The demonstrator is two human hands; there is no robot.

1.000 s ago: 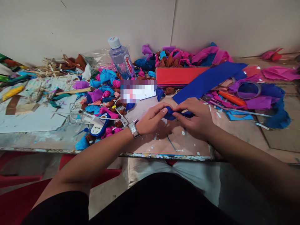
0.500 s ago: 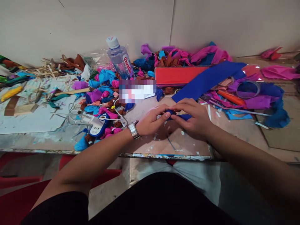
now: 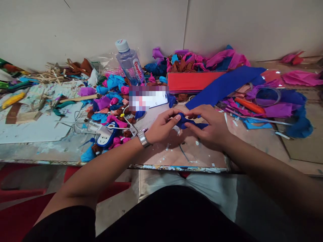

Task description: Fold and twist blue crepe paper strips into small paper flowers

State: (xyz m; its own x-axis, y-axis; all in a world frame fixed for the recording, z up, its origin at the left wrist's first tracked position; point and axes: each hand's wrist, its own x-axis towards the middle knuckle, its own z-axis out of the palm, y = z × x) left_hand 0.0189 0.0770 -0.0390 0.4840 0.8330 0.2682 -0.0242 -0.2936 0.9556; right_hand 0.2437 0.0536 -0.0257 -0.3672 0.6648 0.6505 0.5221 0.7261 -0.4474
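Left hand [image 3: 163, 127] easing back slightly from right hand [image 3: 212, 126] since last picture, left thumb lifting a little. Right thumb and forefinger parting wider than in both earlier pictures, dark blue paper [image 3: 181, 119] showing more between fingers, its bunched end coming back into view after being mostly covered. White scrap [image 3: 176, 129] below left hand reappearing. More of phone [image 3: 161, 101] screen showing again.
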